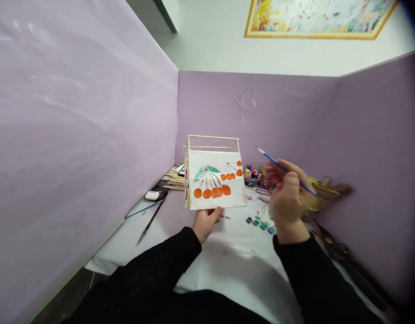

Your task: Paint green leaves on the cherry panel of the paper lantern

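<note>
My left hand grips the lower edge of a paper lantern, thumb in front, and holds it up over the table. A frame of thin wooden sticks shows bare above its white paper. Orange round fruits on dark stems and a green leaf shape are painted on the side facing me. In my right hand a thin blue paintbrush is pinched, its tip pointing up and left. The brush tip is apart from the lantern, to its right.
Small paint pots stand on the white-covered table. On the left lie a dark-handled brush, another blue brush, a white earbud case and wooden sticks. Purple panels enclose three sides.
</note>
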`<state>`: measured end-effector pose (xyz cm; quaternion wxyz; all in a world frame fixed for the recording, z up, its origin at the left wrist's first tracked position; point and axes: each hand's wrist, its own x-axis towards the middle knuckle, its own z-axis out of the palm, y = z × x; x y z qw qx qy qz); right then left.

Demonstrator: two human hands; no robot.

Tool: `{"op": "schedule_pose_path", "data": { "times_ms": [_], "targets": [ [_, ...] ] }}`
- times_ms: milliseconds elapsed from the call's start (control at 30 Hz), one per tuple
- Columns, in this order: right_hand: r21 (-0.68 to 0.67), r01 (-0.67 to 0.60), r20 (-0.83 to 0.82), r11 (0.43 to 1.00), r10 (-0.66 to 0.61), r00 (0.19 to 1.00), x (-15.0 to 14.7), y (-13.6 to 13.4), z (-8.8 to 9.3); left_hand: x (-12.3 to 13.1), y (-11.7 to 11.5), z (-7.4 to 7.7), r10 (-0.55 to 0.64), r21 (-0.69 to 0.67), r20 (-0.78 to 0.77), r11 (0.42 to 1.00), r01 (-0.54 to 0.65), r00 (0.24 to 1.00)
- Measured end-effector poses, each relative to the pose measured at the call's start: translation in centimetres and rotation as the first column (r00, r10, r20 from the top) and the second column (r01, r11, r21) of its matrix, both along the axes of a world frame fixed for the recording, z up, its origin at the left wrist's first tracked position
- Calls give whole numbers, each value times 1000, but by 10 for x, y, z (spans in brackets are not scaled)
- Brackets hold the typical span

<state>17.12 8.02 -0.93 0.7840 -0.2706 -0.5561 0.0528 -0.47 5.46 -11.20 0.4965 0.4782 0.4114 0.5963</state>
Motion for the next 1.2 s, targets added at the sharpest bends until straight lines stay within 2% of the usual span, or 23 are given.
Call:
{"op": "schedule_pose_path", "data": {
  "times_ms": [67,200,300,367,467,533,667,1000,1200],
  "targets": [
    [-14,78,41,997,-78,996,36,7,-16,1,1,-1,13,9,9,1000,-13,1000],
    [-253,181,193,950,-134,972,100,16,-73,1,4,-4,29,22,6,999,-29,1000],
    [-356,282,329,891,-163,930,126,17,-113,1,5,-4,40,21,-8,999,-40,999],
    [-340,330,466,881,-147,872,130,17,-127,0,5,-2,49,18,-16,999,-49,999],
    [-190,383,635,904,-184,750,121,17,-130,0,5,1,45,10,-29,999,-44,999],
    [-95,367,700,925,-200,685,112,17,-128,0,5,2,47,11,-30,999,-46,998],
    [-6,305,761,952,-194,619,101,16,-128,1,4,2,47,15,-31,999,-47,998],
    [41,273,797,961,-197,572,107,14,-133,0,7,-4,32,41,-37,999,-30,999],
    [-78,311,816,947,-119,565,108,15,-137,0,7,-5,23,52,-41,998,-21,999]
  ]
}}
